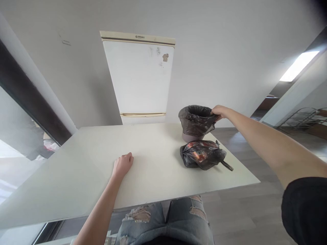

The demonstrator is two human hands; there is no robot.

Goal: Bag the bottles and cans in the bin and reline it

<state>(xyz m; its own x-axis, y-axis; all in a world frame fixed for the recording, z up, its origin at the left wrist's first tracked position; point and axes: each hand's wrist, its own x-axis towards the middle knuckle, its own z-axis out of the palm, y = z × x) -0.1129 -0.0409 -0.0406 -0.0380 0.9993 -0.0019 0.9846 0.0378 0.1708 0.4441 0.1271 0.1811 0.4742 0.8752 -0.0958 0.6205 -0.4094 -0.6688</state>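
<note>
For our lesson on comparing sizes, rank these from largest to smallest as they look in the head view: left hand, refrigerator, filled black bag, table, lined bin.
1. Table
2. Refrigerator
3. Lined bin and filled black bag: too alike to rank
4. Left hand

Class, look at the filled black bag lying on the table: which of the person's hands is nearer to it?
The right hand. It grips the bin liner just beyond the filled black bag; the left hand rests farther off, to its left.
</note>
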